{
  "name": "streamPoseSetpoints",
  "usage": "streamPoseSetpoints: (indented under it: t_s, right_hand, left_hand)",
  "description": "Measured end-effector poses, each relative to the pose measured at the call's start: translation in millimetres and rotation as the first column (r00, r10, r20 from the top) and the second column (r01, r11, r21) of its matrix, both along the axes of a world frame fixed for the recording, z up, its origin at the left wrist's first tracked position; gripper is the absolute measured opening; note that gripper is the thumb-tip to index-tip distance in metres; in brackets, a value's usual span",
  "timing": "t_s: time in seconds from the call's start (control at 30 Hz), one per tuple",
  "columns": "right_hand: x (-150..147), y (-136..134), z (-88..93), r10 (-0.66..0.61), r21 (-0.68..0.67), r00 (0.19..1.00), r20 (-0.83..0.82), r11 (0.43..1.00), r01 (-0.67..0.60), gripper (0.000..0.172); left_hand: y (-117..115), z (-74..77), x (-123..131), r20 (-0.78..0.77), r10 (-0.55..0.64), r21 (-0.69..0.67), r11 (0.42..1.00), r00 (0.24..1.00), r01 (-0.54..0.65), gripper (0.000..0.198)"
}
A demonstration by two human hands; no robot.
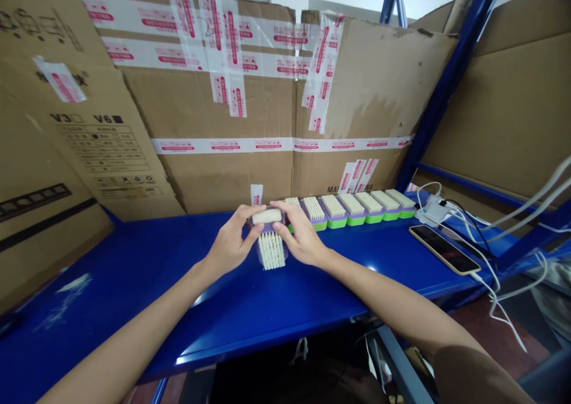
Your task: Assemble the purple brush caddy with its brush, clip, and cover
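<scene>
My left hand (pixel 232 241) and my right hand (pixel 302 235) close from both sides around a scrub brush (pixel 271 251) with pale bristles and purple trim. Its bristles face me, just below my thumbs. Between the fingertips, above the purple part, shows a smooth white piece (pixel 266 216); whether it belongs to the same brush I cannot tell. Right of my hands, several brushes (pixel 334 211) stand in a row along the back of the blue table (pixel 232 315), bristles up, with purple and green bodies. My right hand partly covers the nearest ones.
Cardboard panels (pixel 214 112) with white and red tape wall off the back and left. At the right lie a phone (pixel 444 249), a white power strip (pixel 432 209) and loose white cables (pixel 495 294). A blue metal post (pixel 439 106) rises at the back right.
</scene>
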State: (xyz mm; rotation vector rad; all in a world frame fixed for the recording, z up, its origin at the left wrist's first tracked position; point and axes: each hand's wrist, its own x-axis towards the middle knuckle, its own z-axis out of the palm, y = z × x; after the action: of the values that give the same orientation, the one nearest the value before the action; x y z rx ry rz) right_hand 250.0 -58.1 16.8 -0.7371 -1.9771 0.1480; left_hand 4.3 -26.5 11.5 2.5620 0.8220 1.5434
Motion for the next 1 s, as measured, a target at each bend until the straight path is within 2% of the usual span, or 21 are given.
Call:
streamPoseSetpoints:
  t_s: [0.17, 0.37, 0.6, 0.77, 0.93, 1.0]
  right_hand:
    - [1.2, -0.4, 2.1, 0.044, -0.074, 0.999, -0.003, 0.996, -0.044, 0.051]
    - [2.2, 2.2, 0.6, 0.067, -0.065, 0.998, -0.020, 0.996, -0.068, 0.050]
    - [5.0, 6.1, -5.1, 0.054, -0.020, 0.998, -0.029, 0.998, -0.055, 0.048]
    - [6.0, 3.5, -1.4, 0.063, -0.016, 0.998, -0.016, 0.998, -0.064, 0.049]
    - [6.6, -0.2, 4.9, 0.083, -0.036, 0.996, 0.024, 0.996, -0.082, 0.060]
    - [7.3, 0.3, 6.0, 0.102, -0.037, 0.994, 0.034, 0.994, -0.101, 0.064]
  left_hand:
    - [5.6, -3.9, -1.2, 0.024, -0.011, -0.050, 0.999, 1.000, 0.012, 0.039]
    - [10.3, -12.2, -6.0, -0.021, 0.022, -0.070, 0.997, 1.000, -0.024, 0.046]
    - [11.1, -10.6, -10.3, -0.079, -0.040, -0.023, 0.999, 0.996, 0.038, 0.053]
    - [11.5, -7.6, -13.8, -0.109, -0.068, -0.037, 0.997, 0.992, 0.064, 0.062]
    - [11.4, -11.0, -14.7, -0.123, -0.032, -0.098, 0.995, 0.992, 0.020, 0.097]
    - [10.9, -12.7, -14.2, -0.116, -0.024, -0.114, 0.993, 0.993, 0.011, 0.104]
